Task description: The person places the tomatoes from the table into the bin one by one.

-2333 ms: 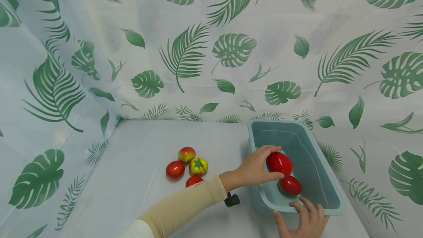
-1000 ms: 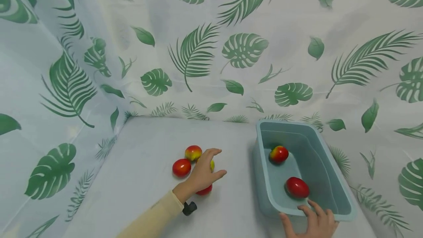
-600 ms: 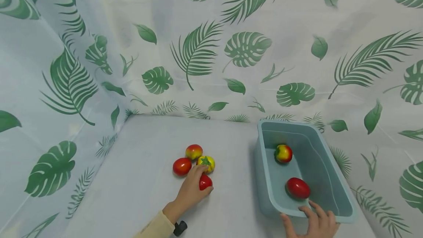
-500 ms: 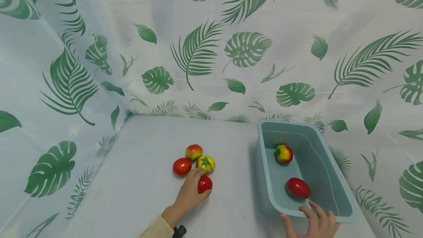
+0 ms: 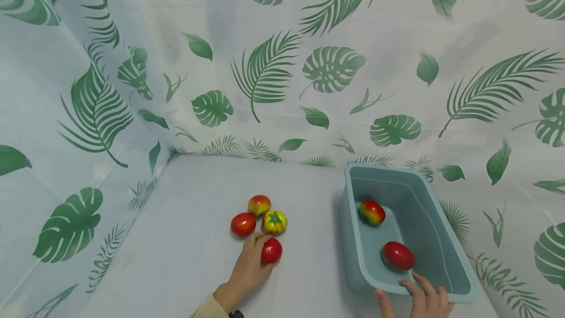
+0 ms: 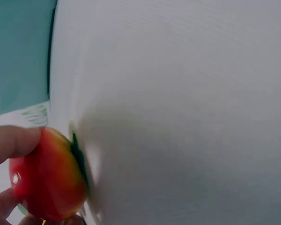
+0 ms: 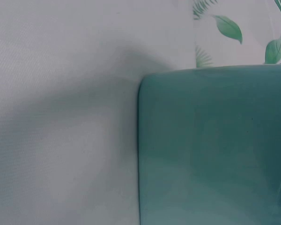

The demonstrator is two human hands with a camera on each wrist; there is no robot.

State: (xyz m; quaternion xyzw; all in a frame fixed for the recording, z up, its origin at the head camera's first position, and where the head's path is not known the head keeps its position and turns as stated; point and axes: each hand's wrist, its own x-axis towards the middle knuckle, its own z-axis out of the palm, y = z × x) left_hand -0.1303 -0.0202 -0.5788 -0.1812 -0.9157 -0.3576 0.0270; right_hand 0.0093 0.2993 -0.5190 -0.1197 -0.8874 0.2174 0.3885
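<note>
My left hand grips a toy tomato low on the table, thumb on its near side and fingertips on its far side. In the left wrist view this tomato is red fading to yellow, its green leafy top turned toward the white surface. Just beyond it lie a yellow tomato with a green star top, a red fruit and a red-yellow fruit. On the right, my right hand holds the near rim of a blue-green plastic bin, fingers over the edge and thumb outside.
Inside the bin are a red-yellow fruit toward the far end and a dark red oval fruit nearer. White table stretches between the fruit group and the bin. Leaf-printed sheeting hangs behind and at the left.
My left hand released a fruit in the bin, went back left and took hold of the toy tomato, drawing it slightly nearer. The released fruit rocked in the bin. My right hand stays on the rim.
</note>
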